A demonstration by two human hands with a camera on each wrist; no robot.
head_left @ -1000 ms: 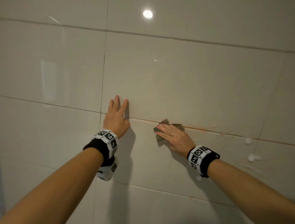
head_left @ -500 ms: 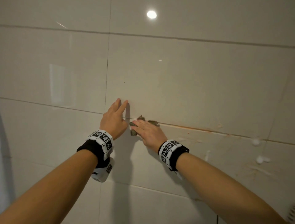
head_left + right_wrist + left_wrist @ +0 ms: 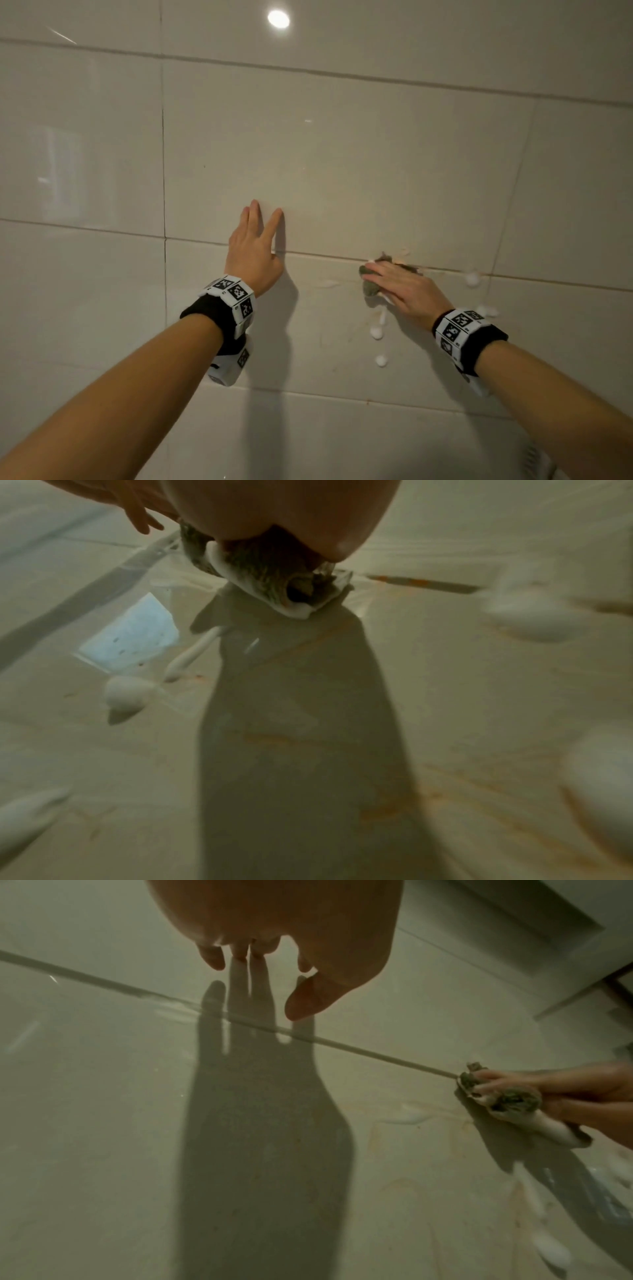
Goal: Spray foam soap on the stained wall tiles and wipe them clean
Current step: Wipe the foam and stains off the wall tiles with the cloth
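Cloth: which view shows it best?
Right wrist: the cloth is closest, with its rolled edge and foam plain. Left wrist shows it smaller, at frame edge, under fingers of the right hand. Head shows only scraps poking from beneath that hand.

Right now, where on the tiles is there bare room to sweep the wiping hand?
Bare: the upper tile above the grout line, and the stretch between the left hand and the right hand holding the scouring pad. Crowded: foam blobs sit below the pad and right of it along the grout.
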